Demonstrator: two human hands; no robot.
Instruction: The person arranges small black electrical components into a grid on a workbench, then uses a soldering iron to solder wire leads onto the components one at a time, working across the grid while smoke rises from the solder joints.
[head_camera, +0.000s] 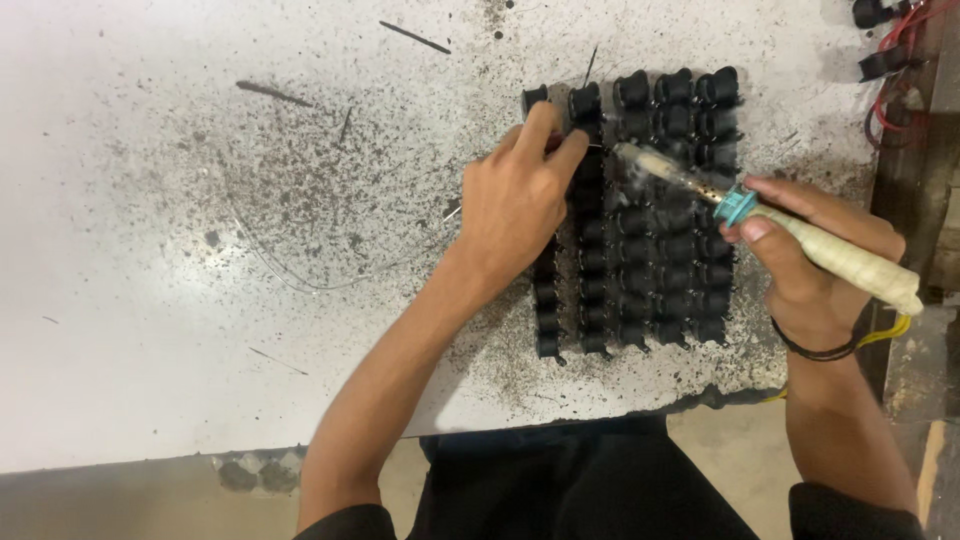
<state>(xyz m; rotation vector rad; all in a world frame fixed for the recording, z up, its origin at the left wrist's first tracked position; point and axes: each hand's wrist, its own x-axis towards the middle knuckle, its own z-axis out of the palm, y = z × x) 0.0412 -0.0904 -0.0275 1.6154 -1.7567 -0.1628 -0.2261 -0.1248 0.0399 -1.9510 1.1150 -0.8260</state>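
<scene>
head view: left grip pinching thin wire over black parts, right grip clasping soldering iron

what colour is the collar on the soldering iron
Teal collar, on the iron in the right hand; head view.

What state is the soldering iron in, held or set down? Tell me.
Held: the right hand grips the soldering iron, tip over the black parts.

My one head-worn view looks steeply down, close over the white speckled worktable, its near edge low in frame.
</scene>
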